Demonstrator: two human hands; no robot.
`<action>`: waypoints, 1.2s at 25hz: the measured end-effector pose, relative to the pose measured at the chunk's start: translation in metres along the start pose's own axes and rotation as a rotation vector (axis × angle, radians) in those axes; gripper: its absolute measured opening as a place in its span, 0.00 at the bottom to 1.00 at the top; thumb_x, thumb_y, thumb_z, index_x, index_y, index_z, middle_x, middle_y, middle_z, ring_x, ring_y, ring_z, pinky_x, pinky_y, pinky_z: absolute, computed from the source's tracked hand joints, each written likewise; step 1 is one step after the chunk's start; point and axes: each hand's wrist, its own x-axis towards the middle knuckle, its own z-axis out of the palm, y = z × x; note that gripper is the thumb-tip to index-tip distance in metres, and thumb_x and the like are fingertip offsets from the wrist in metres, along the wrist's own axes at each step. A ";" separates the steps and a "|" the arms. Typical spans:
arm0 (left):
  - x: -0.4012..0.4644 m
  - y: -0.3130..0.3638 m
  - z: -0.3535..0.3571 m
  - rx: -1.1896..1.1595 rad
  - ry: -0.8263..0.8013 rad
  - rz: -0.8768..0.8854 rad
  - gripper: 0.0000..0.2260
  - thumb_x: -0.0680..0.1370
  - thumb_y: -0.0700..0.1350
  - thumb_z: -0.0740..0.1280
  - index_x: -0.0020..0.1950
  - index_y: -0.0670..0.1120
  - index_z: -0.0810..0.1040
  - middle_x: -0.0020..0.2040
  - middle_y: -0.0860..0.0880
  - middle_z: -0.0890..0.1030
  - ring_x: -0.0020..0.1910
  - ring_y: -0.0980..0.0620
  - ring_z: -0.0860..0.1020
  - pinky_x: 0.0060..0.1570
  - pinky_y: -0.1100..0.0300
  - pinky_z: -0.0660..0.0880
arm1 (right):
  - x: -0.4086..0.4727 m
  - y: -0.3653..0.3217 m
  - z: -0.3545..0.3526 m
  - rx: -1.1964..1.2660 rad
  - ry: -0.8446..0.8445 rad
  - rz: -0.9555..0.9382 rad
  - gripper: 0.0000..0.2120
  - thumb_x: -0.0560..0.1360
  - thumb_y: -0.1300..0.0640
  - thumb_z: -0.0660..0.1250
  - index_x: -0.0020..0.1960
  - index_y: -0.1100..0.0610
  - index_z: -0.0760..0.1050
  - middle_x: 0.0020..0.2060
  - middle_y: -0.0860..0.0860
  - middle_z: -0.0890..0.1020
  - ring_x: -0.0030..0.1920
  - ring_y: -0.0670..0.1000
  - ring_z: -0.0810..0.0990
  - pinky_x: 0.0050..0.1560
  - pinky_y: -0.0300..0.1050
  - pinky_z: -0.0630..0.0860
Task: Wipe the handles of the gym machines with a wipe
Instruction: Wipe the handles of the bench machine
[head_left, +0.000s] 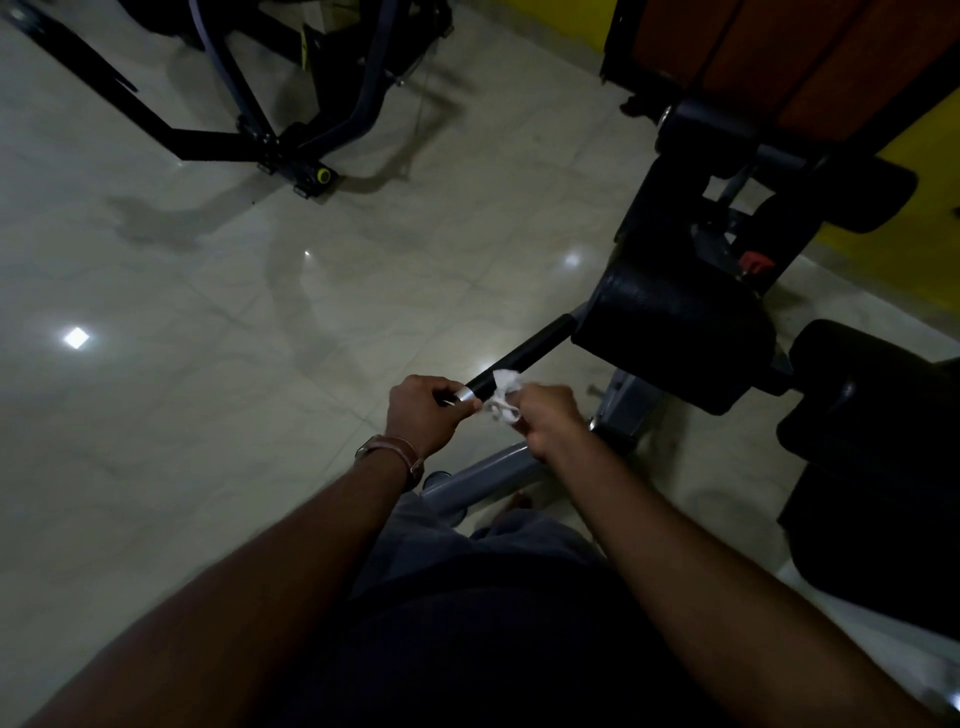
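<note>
Item: black handle (519, 353), L hand (423, 413) gripping its end, R hand (548, 415) pinching crumpled wipe (503, 395) against it. Risk, my guess: thin wipe may shred or slip, leaving patches unwiped.

Dim, ceiling-light glare on glossy floor (208, 312), wide-angle edge distortion

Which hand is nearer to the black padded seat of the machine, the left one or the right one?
Right. The right hand, holding the white wipe against the black handle, is closer to the padded seat. The left hand grips the handle's outer end, farther away.
</note>
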 end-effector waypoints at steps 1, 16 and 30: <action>0.000 0.001 0.000 -0.002 0.001 -0.007 0.09 0.68 0.49 0.78 0.46 0.49 0.86 0.40 0.53 0.84 0.38 0.57 0.81 0.40 0.65 0.77 | 0.000 -0.006 -0.008 -0.154 0.122 -0.236 0.03 0.72 0.64 0.72 0.46 0.60 0.81 0.39 0.53 0.83 0.38 0.50 0.82 0.30 0.36 0.75; -0.002 0.002 -0.001 -0.054 -0.005 -0.082 0.10 0.68 0.49 0.78 0.48 0.50 0.86 0.42 0.53 0.85 0.39 0.58 0.80 0.40 0.68 0.73 | 0.040 -0.064 -0.023 -1.401 0.248 -0.979 0.09 0.76 0.66 0.58 0.48 0.63 0.77 0.53 0.60 0.74 0.52 0.60 0.77 0.50 0.50 0.74; -0.003 0.001 0.001 -0.013 0.018 -0.070 0.12 0.69 0.50 0.78 0.51 0.50 0.86 0.45 0.51 0.86 0.37 0.63 0.78 0.38 0.70 0.72 | 0.027 -0.036 -0.019 -1.150 0.239 -1.029 0.09 0.77 0.59 0.59 0.46 0.62 0.77 0.50 0.58 0.74 0.50 0.57 0.74 0.41 0.48 0.73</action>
